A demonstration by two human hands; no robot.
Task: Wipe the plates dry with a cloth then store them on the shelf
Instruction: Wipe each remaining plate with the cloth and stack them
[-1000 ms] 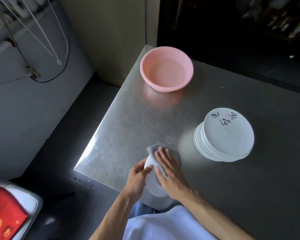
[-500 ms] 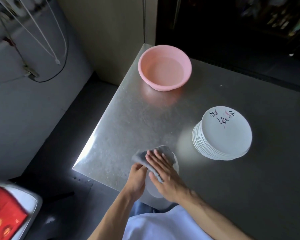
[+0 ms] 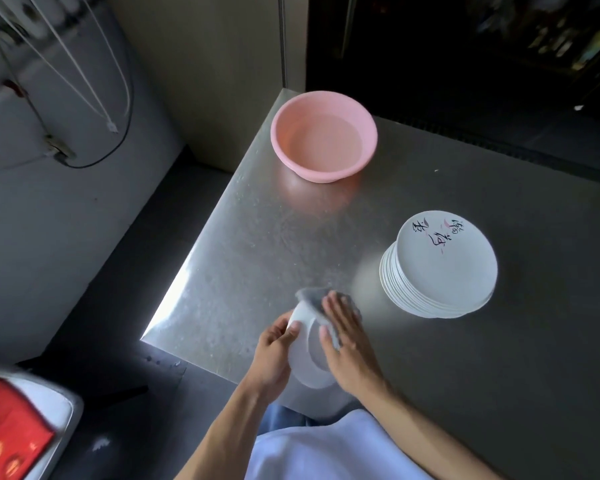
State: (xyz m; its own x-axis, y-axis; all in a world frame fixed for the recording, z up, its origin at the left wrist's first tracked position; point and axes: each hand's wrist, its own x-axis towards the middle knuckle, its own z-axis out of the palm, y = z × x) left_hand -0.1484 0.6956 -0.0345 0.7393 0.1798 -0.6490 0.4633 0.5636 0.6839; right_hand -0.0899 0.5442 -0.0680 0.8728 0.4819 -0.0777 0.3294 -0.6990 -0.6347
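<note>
A small white plate (image 3: 307, 355) is tilted on edge above the near corner of the metal table (image 3: 257, 258). My left hand (image 3: 274, 355) grips its left rim, thumb on the front. My right hand (image 3: 347, 348) presses a grey cloth (image 3: 314, 299) flat against the plate's face with straight fingers; the cloth bunches over the plate's top edge. A stack of several white plates (image 3: 440, 268), the top one with black and pink writing, stands to the right of my hands.
A pink basin (image 3: 323, 136) holding water sits at the table's far left corner. The table's left edge drops to a dark floor. A red and white object (image 3: 11, 434) lies at the lower left. Cables hang on the left wall.
The plate has been turned more upright in my left hand. My right hand and the cloth slid back to the right across its face.
</note>
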